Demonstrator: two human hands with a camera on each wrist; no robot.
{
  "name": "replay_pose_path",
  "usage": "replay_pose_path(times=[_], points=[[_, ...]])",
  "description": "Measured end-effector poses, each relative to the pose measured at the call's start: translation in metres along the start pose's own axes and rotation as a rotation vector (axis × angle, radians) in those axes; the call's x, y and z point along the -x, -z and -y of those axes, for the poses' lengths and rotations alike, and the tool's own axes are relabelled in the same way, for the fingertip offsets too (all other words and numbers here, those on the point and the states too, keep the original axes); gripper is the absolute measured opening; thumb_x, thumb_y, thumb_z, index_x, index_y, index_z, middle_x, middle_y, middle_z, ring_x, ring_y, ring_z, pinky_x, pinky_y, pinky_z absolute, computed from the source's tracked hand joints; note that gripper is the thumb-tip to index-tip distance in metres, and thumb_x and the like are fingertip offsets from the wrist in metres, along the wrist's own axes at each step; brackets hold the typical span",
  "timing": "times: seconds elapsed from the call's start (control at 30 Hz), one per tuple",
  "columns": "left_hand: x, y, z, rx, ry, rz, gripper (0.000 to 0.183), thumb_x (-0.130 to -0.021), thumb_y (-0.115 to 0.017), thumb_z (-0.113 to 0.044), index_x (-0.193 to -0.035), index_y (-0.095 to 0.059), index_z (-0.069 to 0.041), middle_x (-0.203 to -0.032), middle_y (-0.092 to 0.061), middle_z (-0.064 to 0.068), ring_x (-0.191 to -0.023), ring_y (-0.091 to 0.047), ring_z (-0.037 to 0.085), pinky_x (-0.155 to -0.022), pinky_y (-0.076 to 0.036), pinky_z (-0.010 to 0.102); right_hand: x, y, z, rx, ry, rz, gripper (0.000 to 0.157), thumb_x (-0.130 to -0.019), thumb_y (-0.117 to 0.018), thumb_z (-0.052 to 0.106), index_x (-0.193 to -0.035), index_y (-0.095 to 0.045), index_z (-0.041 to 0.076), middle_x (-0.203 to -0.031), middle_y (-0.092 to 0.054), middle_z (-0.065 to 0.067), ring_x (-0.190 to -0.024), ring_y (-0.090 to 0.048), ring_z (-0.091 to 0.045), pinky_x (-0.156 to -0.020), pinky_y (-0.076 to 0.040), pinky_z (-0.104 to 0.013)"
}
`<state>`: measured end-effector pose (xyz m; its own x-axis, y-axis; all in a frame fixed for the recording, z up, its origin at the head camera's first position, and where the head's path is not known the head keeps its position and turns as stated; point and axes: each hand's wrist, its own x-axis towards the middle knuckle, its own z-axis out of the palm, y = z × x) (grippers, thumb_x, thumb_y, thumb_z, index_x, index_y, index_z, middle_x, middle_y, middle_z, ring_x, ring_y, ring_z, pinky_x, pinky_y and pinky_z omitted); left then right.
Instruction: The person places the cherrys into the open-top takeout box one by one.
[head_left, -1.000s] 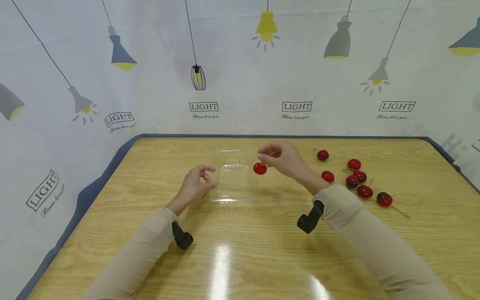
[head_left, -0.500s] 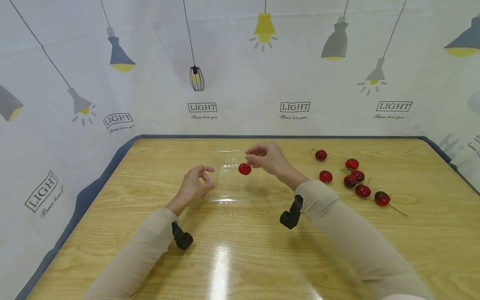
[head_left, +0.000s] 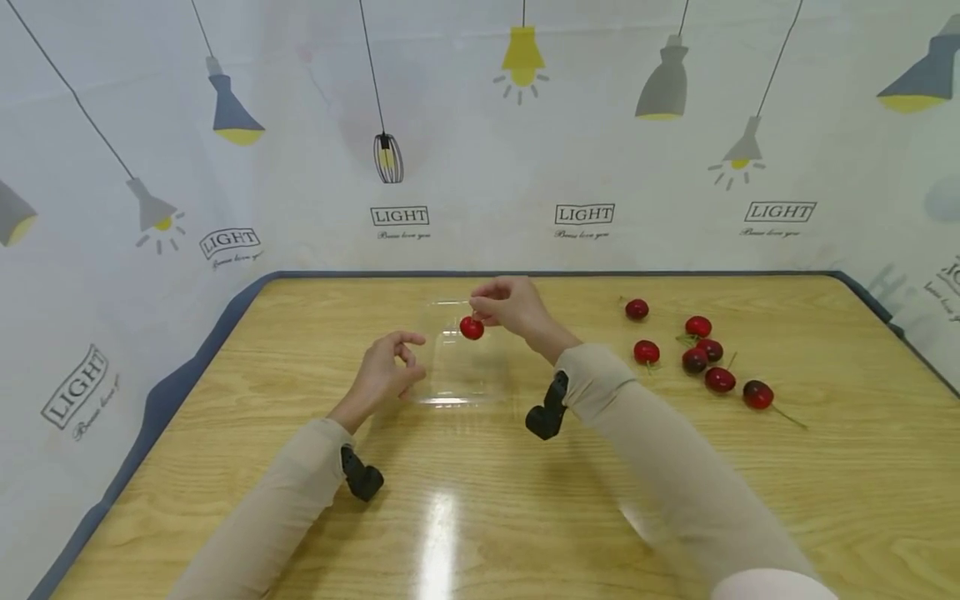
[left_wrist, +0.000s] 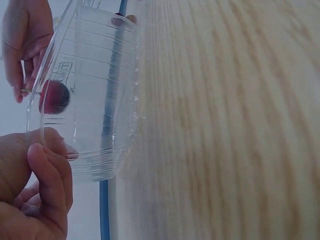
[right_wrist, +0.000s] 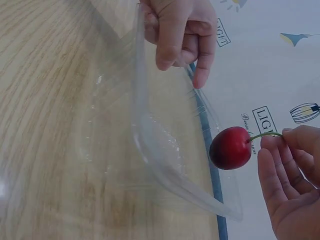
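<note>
My right hand (head_left: 517,310) pinches the thin stem of a red cherry (head_left: 472,328) between thumb and fingertips. The cherry hangs below the fingers, over the far part of a clear plastic container (head_left: 465,398). In the right wrist view the green stem runs from the dark red cherry (right_wrist: 231,148) to the pinching fingertips (right_wrist: 292,135). My left hand (head_left: 382,371) is at the container's left side, thumb and index finger apart and loosely bent. The left wrist view shows its fingertips (left_wrist: 44,156) right at the plastic rim, one finger partly seen through the wall.
Several loose cherries (head_left: 695,360) lie on the wooden table (head_left: 570,517) right of the container, some touching. One with a long stem (head_left: 758,395) lies nearest on that side. A printed curtain (head_left: 480,150) stands behind the table's far edge.
My right hand has carried the cherry leftward from the container's right edge to over its far part. The left hand has stayed at the container's left side.
</note>
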<state>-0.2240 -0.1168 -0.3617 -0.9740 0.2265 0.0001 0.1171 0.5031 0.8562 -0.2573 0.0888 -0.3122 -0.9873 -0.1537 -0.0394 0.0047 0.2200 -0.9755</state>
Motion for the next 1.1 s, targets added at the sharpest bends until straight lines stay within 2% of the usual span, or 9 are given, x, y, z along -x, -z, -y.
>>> replay_pose_path(times=[0.13, 0.33, 0.5, 0.77, 1.1], points=[[-0.001, 0.0, 0.0, -0.006, 0.003, -0.007, 0.043, -0.075, -0.059, 0.005, -0.117, -0.048, 0.003, -0.07, -0.048, 0.007, -0.038, -0.039, 0.011, -0.038, -0.036, 0.022, -0.005, -0.009, -0.006, 0.011, -0.034, -0.003, 0.017, -0.083, -0.06, 0.007, -0.095, -0.06, -0.003, -0.087, -0.06, -0.015, -0.07, -0.06, -0.018, -0.075, -0.049, -0.039], [-0.003, -0.001, -0.001, -0.011, -0.011, -0.005, 0.043, -0.074, -0.059, 0.005, -0.116, -0.049, 0.004, -0.068, -0.049, 0.007, -0.038, -0.039, 0.011, -0.038, -0.035, 0.022, -0.013, -0.014, -0.008, 0.006, -0.053, -0.038, 0.016, -0.082, -0.061, 0.008, -0.095, -0.061, -0.002, -0.086, -0.061, -0.013, -0.069, -0.059, -0.017, -0.076, -0.048, -0.039], [-0.004, 0.0, 0.0, -0.021, -0.017, -0.012, 0.042, -0.075, -0.059, 0.004, -0.116, -0.049, 0.004, -0.068, -0.048, 0.007, -0.038, -0.039, 0.01, -0.038, -0.035, 0.022, -0.018, -0.018, -0.007, -0.037, -0.073, -0.059, 0.016, -0.082, -0.061, 0.007, -0.095, -0.061, -0.002, -0.086, -0.061, -0.015, -0.066, -0.059, -0.016, -0.072, -0.05, -0.035], [-0.002, 0.0, 0.001, -0.042, -0.005, -0.017, 0.043, -0.075, -0.06, 0.004, -0.116, -0.049, 0.003, -0.067, -0.049, 0.006, -0.038, -0.039, 0.01, -0.037, -0.035, 0.022, -0.02, -0.03, -0.012, -0.097, -0.089, -0.094, 0.009, -0.081, -0.06, 0.003, -0.088, -0.062, -0.003, -0.078, -0.061, -0.012, -0.065, -0.06, -0.016, -0.063, -0.052, -0.027], [-0.004, 0.0, 0.001, -0.067, -0.017, -0.014, 0.043, -0.074, -0.061, 0.004, -0.116, -0.049, 0.003, -0.065, -0.049, 0.006, -0.037, -0.039, 0.011, -0.038, -0.034, 0.022, -0.024, -0.041, -0.021, -0.097, -0.118, -0.096, 0.013, -0.082, -0.06, 0.004, -0.092, -0.061, -0.003, -0.079, -0.059, -0.009, -0.063, -0.058, -0.013, -0.06, -0.051, -0.024]])
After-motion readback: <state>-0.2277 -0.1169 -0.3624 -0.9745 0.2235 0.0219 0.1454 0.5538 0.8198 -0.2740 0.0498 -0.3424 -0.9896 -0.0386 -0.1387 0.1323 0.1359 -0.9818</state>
